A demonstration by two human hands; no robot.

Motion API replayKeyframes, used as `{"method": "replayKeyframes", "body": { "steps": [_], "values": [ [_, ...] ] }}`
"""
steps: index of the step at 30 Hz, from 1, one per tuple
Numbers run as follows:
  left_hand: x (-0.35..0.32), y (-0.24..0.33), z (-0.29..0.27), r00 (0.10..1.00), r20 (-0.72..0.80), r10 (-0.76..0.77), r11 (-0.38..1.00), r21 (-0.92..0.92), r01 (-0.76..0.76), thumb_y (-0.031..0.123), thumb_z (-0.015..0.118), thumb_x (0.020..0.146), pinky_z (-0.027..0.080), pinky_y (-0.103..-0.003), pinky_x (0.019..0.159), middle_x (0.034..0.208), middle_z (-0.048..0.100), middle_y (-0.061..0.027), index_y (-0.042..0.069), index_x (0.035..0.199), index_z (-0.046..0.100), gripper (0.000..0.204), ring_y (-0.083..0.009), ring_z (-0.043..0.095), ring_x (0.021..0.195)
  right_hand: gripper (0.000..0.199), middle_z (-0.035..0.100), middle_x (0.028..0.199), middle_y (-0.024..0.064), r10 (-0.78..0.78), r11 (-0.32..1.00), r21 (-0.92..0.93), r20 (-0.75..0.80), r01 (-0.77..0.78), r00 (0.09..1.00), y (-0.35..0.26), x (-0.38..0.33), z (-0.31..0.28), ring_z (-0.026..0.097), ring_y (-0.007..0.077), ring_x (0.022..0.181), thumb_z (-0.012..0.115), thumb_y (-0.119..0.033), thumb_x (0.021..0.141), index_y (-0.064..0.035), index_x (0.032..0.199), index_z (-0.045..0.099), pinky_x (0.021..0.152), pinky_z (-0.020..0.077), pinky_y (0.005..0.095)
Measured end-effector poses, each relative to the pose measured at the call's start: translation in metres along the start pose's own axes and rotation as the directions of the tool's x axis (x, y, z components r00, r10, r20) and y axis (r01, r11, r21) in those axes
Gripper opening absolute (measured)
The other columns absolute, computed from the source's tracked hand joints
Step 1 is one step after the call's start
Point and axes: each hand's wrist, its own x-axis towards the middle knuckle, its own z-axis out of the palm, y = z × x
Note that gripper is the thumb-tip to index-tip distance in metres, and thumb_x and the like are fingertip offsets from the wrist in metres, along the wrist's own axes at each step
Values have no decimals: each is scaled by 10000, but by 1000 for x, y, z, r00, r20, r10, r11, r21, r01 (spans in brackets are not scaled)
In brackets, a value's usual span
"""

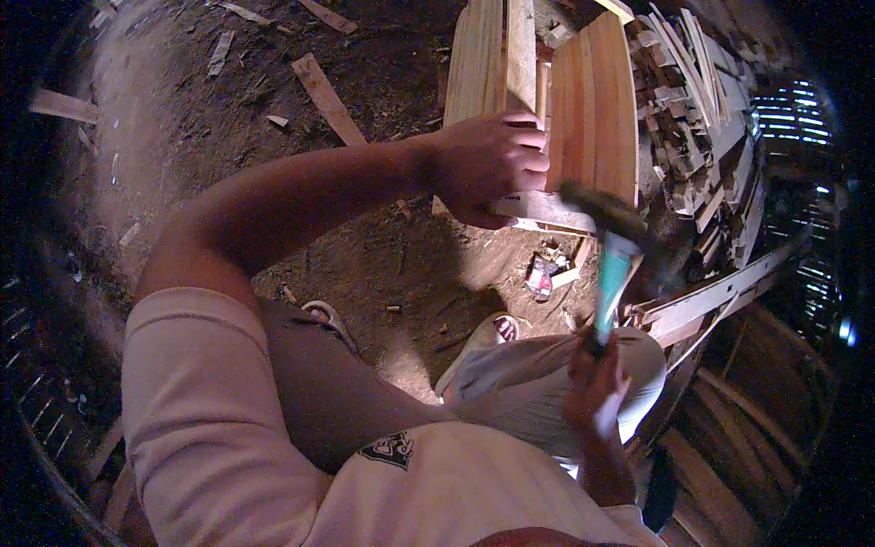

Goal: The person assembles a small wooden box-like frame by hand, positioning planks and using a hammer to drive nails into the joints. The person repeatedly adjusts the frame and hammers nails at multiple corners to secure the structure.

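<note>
My right hand (597, 383) is wrapped round the teal-and-black handle of a hammer (612, 283). The hammer's dark head is smeared by motion and stands close to the near end of a wooden frame (592, 118). Two wide, reddish-grained boards with a paler strip between them make up that frame, and a crosspiece runs along its near end. Over this near left corner lies my left hand (492, 169), fingers curled down and thumb low beside the crosspiece. Whether it also pinches something small is hidden.
Stacked wood offcuts (679, 137) lie right of the frame. A long plank (720, 292) slants along the right side. Below the frame, a small red-and-white packet (544, 273) rests on the dirt floor (200, 137), where loose wood scraps (328, 100) are scattered. My sandalled feet are nearby.
</note>
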Motion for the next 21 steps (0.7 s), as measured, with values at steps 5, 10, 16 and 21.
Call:
{"method": "replayKeyframes", "body": {
  "steps": [5,10,16,21],
  "values": [
    [-1,3,-3,1000,1,-21,1000,23,21,412,730,648,450,-474,896,864,560,-84,87,823,590,394,-305,576,931,296,681,887,214,-22,970,-241,32,29,999,6,-18,-3,660,350,732,534,-174,1042,31,1255,555,643,514,457],
    [2,5,-4,1000,8,-5,1000,7,4,433,738,655,451,-482,912,853,559,-80,86,807,581,410,-300,570,929,320,681,944,148,28,971,-239,168,13,985,-11,-2,-7,673,257,800,532,-224,1057,13,1270,557,665,531,371],
    [2,1,-8,1000,-26,17,1000,23,-17,442,731,658,456,-469,911,859,566,-81,95,809,573,411,-300,577,936,345,658,1094,63,311,769,622,-163,-147,936,-5,-19,6,643,145,958,571,-271,1057,-28,1301,552,660,505,282],
    [-1,2,-2,1000,14,-13,1000,26,13,425,746,649,453,-478,931,857,565,-83,86,830,592,414,-306,577,930,273,638,1011,59,-27,904,-422,100,67,995,17,-13,-2,632,159,930,527,-208,1064,-26,1265,554,687,499,263]
  ]
}}
